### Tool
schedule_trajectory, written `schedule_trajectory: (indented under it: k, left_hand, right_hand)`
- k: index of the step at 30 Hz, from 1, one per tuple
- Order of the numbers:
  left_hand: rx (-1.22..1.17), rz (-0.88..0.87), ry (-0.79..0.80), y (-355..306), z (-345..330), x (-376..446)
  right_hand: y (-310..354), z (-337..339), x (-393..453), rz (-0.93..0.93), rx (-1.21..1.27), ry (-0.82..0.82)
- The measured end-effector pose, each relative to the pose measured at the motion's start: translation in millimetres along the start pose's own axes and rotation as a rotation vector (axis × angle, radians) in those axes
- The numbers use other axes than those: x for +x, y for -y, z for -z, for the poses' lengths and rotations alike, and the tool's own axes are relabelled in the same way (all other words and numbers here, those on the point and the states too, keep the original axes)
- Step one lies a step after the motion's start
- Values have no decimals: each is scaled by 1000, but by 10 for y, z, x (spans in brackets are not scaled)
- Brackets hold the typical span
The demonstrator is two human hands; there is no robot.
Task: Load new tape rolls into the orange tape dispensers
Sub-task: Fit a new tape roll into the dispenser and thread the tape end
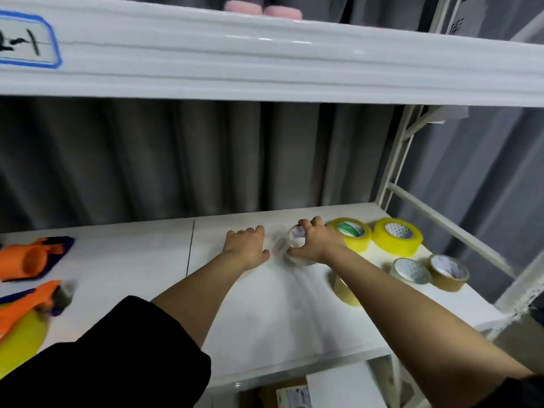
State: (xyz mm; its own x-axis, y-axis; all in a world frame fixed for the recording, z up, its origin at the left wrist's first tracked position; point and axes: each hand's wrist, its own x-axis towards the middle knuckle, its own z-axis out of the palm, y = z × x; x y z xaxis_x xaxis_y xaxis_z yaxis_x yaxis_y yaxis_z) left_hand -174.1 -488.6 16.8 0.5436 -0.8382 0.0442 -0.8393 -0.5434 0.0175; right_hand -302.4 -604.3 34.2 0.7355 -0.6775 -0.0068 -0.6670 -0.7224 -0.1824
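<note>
My right hand (316,242) grips a clear tape roll (296,240) on the white shelf (265,319), thumb at its near side and fingers over its far rim. My left hand (245,245) rests on the shelf just left of that roll, its fingers bent at the tips, holding nothing. Two orange tape dispensers lie at the far left: one (32,259) with an empty orange hub, another (26,304) nearer me with a yellow roll (20,340) in it. Two yellow rolls (351,234) (397,237) sit right of my right hand.
Two clear rolls (412,272) (449,272) lie near the shelf's right edge, and a yellowish roll (346,290) is half hidden under my right forearm. An upper shelf beam (265,60) hangs overhead. A grey curtain closes the back. White frame bars (441,222) stand at right.
</note>
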Motion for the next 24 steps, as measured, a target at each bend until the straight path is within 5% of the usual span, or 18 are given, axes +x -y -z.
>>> schedule_trajectory:
  k: [24]
  left_hand:
    - [50,-20,49,-1097,-84,714]
  right_hand:
    - [-1228,183,488,41,-63,9]
